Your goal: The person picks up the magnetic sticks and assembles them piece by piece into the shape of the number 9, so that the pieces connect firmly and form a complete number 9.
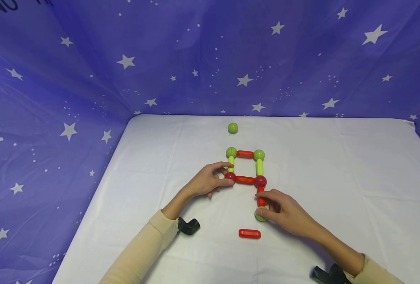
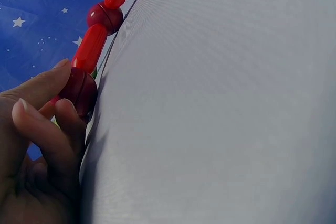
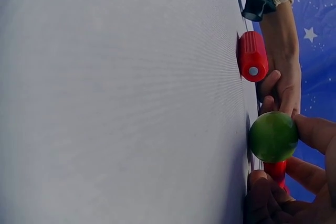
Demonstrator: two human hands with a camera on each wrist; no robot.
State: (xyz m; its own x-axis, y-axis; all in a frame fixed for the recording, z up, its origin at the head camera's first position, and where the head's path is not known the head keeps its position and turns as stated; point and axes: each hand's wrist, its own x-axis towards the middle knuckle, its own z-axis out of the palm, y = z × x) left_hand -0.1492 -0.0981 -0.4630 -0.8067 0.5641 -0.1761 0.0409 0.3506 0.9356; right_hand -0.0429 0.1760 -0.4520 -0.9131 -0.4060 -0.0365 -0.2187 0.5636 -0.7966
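A square of rods and balls lies on the white table. Two green balls form its far corners, joined by a red rod; yellow-green rods make its sides. Along the near side a red rod links two red balls. My left hand grips the near-left red ball between thumb and fingers. From the near-right red ball another red rod extends toward me, ending in a green ball. Round that rod and ball curl the fingers and thumb of my right hand.
One loose red rod lies near me, left of the right hand. A single green ball sits beyond the square, by the table's far edge. Purple starry cloth hangs behind. Dark wrist-worn devices stick out at both sleeves.
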